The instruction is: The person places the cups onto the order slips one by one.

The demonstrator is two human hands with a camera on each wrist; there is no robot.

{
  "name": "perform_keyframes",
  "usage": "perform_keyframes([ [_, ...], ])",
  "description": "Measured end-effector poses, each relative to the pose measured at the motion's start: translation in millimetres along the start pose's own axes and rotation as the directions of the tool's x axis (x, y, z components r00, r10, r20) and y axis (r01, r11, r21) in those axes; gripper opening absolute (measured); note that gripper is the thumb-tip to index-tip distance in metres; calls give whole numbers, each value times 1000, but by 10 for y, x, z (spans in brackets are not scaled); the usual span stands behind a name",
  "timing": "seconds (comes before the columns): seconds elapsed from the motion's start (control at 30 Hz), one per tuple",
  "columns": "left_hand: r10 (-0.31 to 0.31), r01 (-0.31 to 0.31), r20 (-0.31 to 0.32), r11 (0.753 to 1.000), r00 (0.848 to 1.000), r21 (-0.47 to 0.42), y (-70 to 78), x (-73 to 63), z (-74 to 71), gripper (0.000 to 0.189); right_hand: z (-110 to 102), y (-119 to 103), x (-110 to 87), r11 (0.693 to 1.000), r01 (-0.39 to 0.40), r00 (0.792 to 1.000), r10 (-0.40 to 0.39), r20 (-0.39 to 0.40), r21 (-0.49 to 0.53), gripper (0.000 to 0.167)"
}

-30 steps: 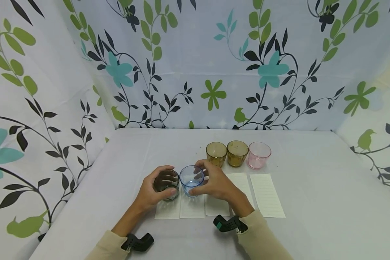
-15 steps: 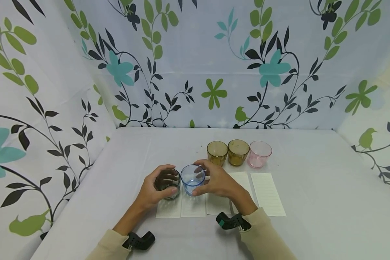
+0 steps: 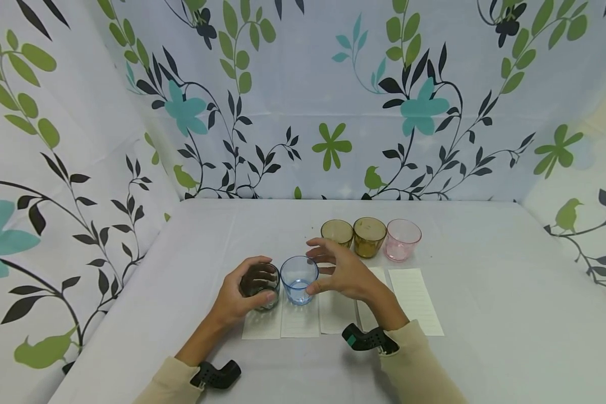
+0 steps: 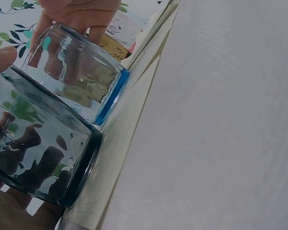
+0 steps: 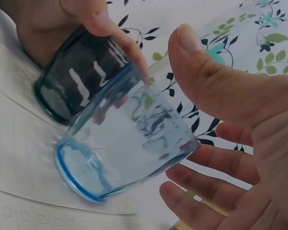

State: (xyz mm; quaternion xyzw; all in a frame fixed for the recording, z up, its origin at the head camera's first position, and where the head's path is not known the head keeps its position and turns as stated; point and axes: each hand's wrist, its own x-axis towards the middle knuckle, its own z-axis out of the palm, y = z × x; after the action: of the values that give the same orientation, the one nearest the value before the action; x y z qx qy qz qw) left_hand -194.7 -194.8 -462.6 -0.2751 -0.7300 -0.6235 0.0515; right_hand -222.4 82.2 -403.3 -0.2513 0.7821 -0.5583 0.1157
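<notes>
A dark grey drinking glass [image 3: 260, 287] stands upright on the leftmost paper strip [image 3: 261, 329]. My left hand [image 3: 236, 293] grips it from the left, with the thumb at the front and fingers wrapped behind. Close against its right side, a clear blue glass [image 3: 298, 285] stands upright on the second strip [image 3: 300, 326]. Around the blue glass's right side my right hand [image 3: 349, 274] is spread. In the right wrist view its thumb [image 5: 206, 72] is lifted off the glass; whether a fingertip still touches the rim, I cannot tell.
Behind my right hand stand two amber glasses [image 3: 370, 238], the left one partly covered by the hand, and a pink glass [image 3: 403, 241]. More paper strips [image 3: 415, 303] lie side by side to the right on the white table [image 3: 495, 292]. Patterned cloth hangs behind.
My right hand has loosened from the blue glass, its fingers straightening and moving slightly right. The left hand still holds the dark glass, and both glasses have stayed in place.
</notes>
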Motion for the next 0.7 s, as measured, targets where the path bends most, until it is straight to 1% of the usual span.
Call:
perform_keyframes([
  [0.13,10,-10,1,1000,1000,2,7,2,4,59,-39,-30,-15,1000,15,999,-15,-32,-1,92],
  [0.27,-1,1,0,1000,1000,11,10,-1,4,61,-59,-60,-30,999,21,997,-24,-72,-33,91],
  [0.4,-4,4,0,1000,1000,9,4,-4,2,62,-69,-70,-38,998,30,989,-38,-142,-59,84],
  [0.5,0,0,-1,1000,1000,8,-1,-6,1,62,-78,-67,-39,995,58,974,-74,-214,-80,78],
  [0.6,1,-1,-1,1000,1000,10,-4,-9,0,62,-92,-64,-37,992,90,953,-111,-282,-88,75],
  [0.7,1,-1,-1,1000,1000,14,-3,-10,-1,61,-103,-76,-40,990,104,931,-130,-340,-94,74],
])
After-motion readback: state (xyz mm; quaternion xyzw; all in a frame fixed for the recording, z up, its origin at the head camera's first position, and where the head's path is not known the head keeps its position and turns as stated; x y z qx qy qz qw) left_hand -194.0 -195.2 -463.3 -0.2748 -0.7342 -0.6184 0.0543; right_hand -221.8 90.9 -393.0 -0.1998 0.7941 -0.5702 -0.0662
